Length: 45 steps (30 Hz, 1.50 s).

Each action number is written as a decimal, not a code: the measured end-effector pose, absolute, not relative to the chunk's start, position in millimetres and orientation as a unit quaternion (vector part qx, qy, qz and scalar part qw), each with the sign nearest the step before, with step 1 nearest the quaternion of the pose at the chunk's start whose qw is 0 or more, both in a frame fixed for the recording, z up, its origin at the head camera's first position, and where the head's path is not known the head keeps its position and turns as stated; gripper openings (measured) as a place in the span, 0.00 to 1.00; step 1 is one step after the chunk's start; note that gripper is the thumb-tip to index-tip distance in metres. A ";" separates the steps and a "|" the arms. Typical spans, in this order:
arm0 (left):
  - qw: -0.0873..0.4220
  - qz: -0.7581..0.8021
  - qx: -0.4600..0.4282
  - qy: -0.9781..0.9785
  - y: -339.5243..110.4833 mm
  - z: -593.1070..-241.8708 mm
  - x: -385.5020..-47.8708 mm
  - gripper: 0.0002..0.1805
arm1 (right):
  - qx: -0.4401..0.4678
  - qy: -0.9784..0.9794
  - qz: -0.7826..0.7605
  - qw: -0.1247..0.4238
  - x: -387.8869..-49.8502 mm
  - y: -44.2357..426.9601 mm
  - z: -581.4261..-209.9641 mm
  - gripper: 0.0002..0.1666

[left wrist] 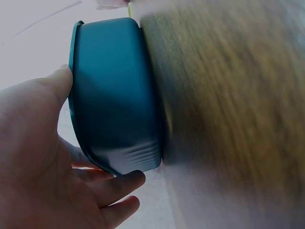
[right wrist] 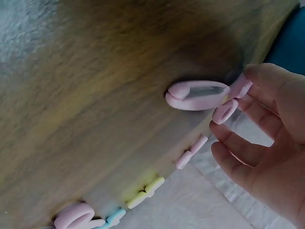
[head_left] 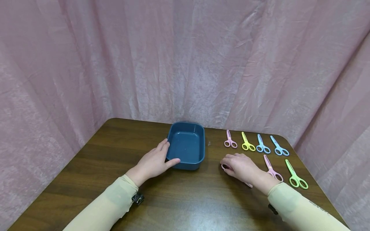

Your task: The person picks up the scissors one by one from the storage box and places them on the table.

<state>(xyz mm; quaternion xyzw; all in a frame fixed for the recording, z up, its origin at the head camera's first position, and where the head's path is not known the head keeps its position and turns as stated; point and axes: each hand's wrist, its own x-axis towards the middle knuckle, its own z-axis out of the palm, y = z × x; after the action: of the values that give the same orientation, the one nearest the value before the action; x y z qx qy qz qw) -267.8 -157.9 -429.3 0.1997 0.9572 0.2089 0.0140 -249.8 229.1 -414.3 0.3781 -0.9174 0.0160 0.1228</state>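
My left hand (head_left: 151, 163) rests against the near left corner of a dark blue rectangular bin (head_left: 188, 166), its thumb touching the rim and its fingers loosely spread along the side. At the right, my right hand (head_left: 242, 167) pinches the handle of a pair of pink scissors (right wrist: 200, 102) between thumb and fingers. Their blade end points back toward the wrist and is mostly covered by the hand in the head view. Just right of that wrist lies a second pair of pink scissors (head_left: 268, 164), partly hidden by the forearm.
Along the back right lie small pink scissors (head_left: 229, 138), yellow scissors (head_left: 245, 140), blue scissors (head_left: 261, 142) and another blue pair (head_left: 276, 144). Green scissors (head_left: 293, 171) lie near the right edge of the brown wooden table (head_left: 185, 195). A pink curtain (head_left: 185, 64) hangs behind.
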 end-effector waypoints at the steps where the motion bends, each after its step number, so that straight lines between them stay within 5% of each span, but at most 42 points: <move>1: 0.015 0.208 0.199 0.957 -157.8 -429.3 -267.9 0.58 | 0.378 -0.917 0.015 0.124 -249.9 229.4 -415.0 0.11; 26: 0.015 0.214 0.199 0.956 -158.1 -427.3 -266.6 0.58 | 0.379 -0.920 0.051 0.086 -247.1 231.8 -419.1 0.11; 39: 0.017 0.212 0.199 0.957 -158.2 -427.5 -266.5 0.58 | 0.404 -0.910 0.086 0.040 -234.7 236.4 -413.2 0.35; 45: 0.019 0.212 0.198 0.957 -158.2 -426.6 -266.8 0.58 | 0.421 -0.900 0.097 0.056 -228.3 240.8 -415.7 0.33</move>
<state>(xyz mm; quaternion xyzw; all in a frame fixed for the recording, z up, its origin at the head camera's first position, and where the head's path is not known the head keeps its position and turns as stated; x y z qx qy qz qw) -266.8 -158.2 -426.6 0.1979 0.9568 0.2122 0.0192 -228.3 240.8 -415.7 0.4207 -0.9003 0.0970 0.0558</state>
